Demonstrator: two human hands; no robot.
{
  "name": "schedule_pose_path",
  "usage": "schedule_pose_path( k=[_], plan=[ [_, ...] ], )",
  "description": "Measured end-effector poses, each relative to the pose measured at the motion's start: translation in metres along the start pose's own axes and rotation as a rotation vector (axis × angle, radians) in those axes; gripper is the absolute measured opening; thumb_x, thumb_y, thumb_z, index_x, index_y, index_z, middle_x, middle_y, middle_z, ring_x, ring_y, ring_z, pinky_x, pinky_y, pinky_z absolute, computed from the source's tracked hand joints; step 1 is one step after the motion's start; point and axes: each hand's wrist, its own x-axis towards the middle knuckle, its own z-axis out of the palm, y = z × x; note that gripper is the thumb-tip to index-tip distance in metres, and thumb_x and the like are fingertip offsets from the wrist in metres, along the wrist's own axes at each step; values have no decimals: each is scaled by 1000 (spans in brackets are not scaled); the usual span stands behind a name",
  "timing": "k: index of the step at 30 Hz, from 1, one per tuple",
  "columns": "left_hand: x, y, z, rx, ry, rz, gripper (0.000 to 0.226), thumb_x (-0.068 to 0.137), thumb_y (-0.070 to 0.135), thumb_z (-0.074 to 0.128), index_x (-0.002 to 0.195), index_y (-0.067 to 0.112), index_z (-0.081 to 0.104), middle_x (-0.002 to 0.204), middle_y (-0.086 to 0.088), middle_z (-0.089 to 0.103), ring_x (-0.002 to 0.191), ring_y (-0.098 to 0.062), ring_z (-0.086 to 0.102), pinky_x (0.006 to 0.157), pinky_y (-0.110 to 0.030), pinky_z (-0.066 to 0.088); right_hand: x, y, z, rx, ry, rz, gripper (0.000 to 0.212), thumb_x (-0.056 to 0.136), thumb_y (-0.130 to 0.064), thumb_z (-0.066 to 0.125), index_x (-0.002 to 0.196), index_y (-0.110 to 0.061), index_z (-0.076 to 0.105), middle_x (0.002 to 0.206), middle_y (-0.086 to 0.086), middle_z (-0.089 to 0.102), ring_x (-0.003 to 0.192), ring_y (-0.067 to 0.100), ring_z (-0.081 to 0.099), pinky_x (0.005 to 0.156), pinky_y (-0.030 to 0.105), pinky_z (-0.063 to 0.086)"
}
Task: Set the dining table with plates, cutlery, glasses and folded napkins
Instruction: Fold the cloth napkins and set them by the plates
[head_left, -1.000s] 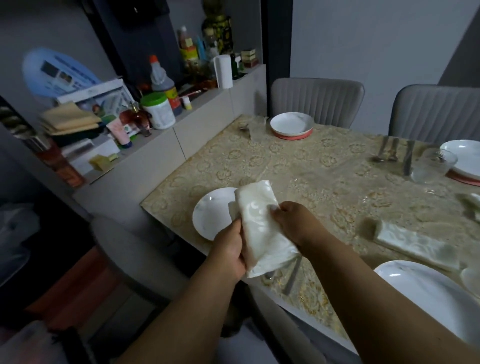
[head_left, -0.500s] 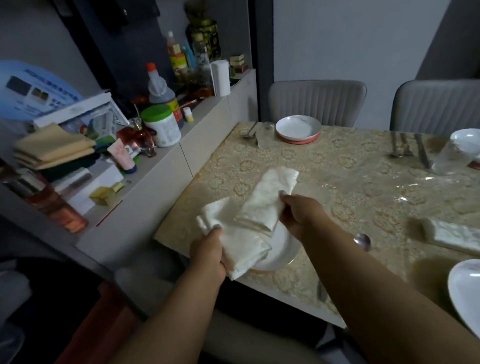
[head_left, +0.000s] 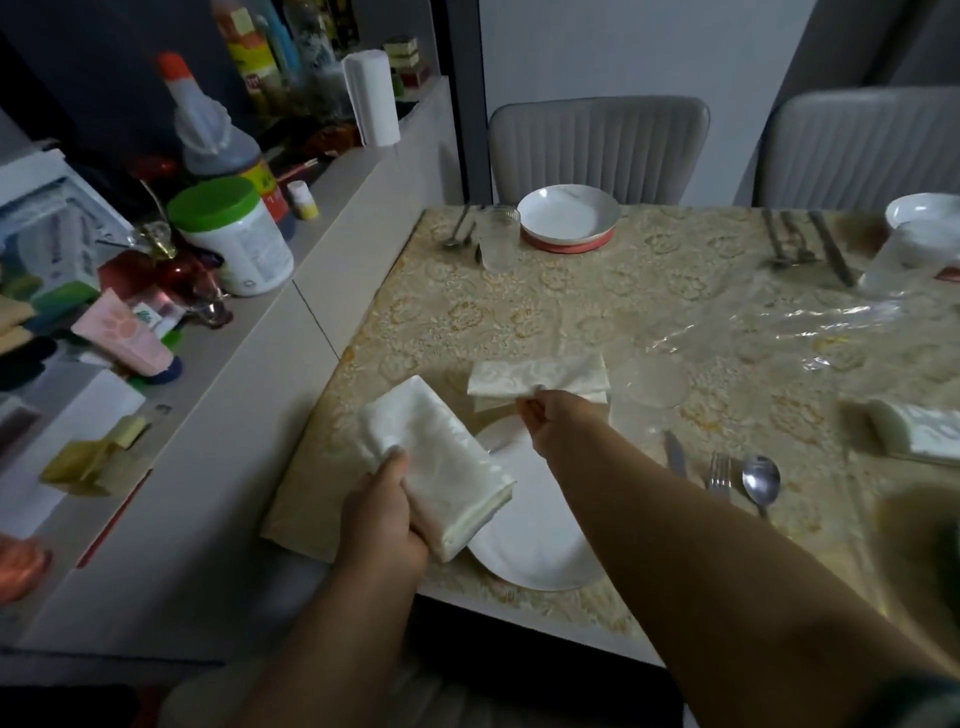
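My left hand (head_left: 387, 512) grips a stack of folded white napkins (head_left: 441, 462) over the left edge of a white plate (head_left: 535, 540) at the table's near corner. My right hand (head_left: 556, 421) pinches a single folded napkin (head_left: 537, 376) just beyond that plate, low over the tablecloth. A clear glass (head_left: 652, 387) stands right of this napkin. A knife (head_left: 675, 454), fork (head_left: 719, 475) and spoon (head_left: 761, 478) lie right of the plate. Another folded napkin (head_left: 919, 431) lies at the right.
At the far side stand a white bowl on a red mat (head_left: 569, 215), a glass (head_left: 498, 236), cutlery (head_left: 460, 228), more cutlery (head_left: 810, 244) and a second plate (head_left: 924, 213). Two grey chairs (head_left: 597, 145) stand behind. The ledge on the left holds bottles and a green-lidded jar (head_left: 234, 236).
My right hand drew one napkin off the stack and carried it forward past the plate. The left hand kept the rest, and the view shifted right and down.
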Motion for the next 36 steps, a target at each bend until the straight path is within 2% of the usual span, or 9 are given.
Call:
schedule_pose_path(
  k=[5,8,10,17,20,22,24,29,36],
  plan=[
    [19,7,12,-19,-16,-34,38,85,38,68,111,11,65,106,-9,70,95,-30,67,85,-47,54,49,-7,13,-28,85,-48,13,89,1,61,101,-3,58,88,8,59,72,16,58,40,22,52],
    [28,10,17,-27,-35,-39,37,85,38,69,111,12,65,104,-9,71,93,-30,68,76,-41,55,70,-8,19,-270,80,-110,10,92,1,55,83,0,60,115,21,59,88,21,60,64,24,58],
    [33,10,20,-41,-49,-55,37,84,39,70,110,12,66,103,-9,72,92,-30,69,78,-44,56,74,-12,22,-529,97,-81,29,101,-9,40,118,8,55,136,33,42,117,38,50,98,38,47],
    [45,6,25,-80,-71,-46,34,86,36,68,113,15,66,103,-8,73,93,-27,70,77,-42,56,69,-13,19,-1451,297,-337,84,92,-68,18,150,-6,19,152,14,30,140,32,25,116,44,15],
    [47,4,27,-59,-58,-59,27,86,36,68,103,15,67,100,-7,73,92,-27,69,79,-42,55,58,-16,19,-1410,212,-343,66,101,-52,14,152,-11,12,158,12,17,140,27,26,117,37,19],
    [47,5,29,-57,-53,-59,20,87,35,67,95,17,66,98,-5,72,91,-25,69,78,-41,55,50,-24,22,-1152,80,-228,45,106,-20,18,150,-16,12,154,10,26,108,18,52,86,23,51],
    [45,5,31,-63,-63,-60,17,88,33,66,93,17,65,99,-5,71,92,-25,67,78,-41,54,51,-28,17,-1349,71,-322,44,100,-13,38,144,-16,32,142,8,45,93,15,58,67,15,51],
    [48,3,32,-66,-73,-60,16,89,32,65,94,17,64,101,-6,70,93,-25,67,83,-44,54,48,-14,-6,-1802,159,-828,31,95,-21,40,111,-16,67,115,8,60,108,28,52,87,33,43],
    [54,0,31,-72,-73,-70,16,88,32,66,97,19,64,104,-6,70,95,-26,66,84,-45,54,54,-6,-11,-2150,-59,-727,44,98,-36,25,119,-19,59,120,8,53,115,30,50,94,42,36]
  ],
)
